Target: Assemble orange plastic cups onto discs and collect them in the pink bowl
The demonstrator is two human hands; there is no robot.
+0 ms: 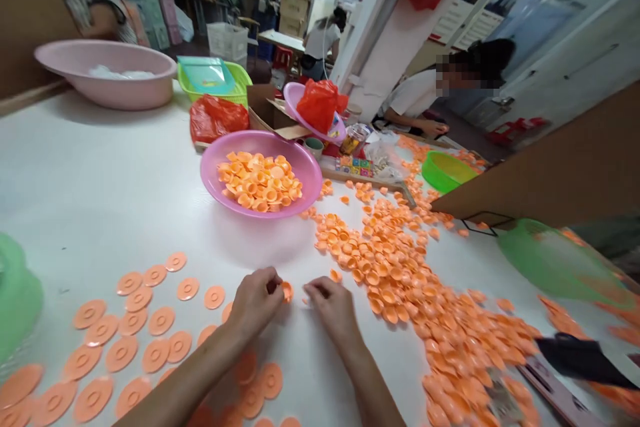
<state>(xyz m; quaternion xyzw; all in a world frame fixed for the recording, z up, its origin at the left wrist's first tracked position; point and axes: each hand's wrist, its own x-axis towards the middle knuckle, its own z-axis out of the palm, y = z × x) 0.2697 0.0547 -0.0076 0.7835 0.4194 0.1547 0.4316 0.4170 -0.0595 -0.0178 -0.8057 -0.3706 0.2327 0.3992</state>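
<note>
One orange cup (287,291) sits pinched in my left hand (257,300), at nine o'clock from my right hand (333,310), just apart; I make out no long axis. On my feed I cannot tell whether the right fingers grip the orange scrap (305,301) by their tips. One pink bowl (265,213) stands at eleven, one uncountable heap (400,267) at two, nearer the right; over twenty discs (121,353) lie around eight.

A head-worn camera looks forward and down across a white table (135,180), left hand (256,301) near at seven o'clock, right hand (331,309) at six, cardboard boxes (294,15) distant at twelve.
</note>
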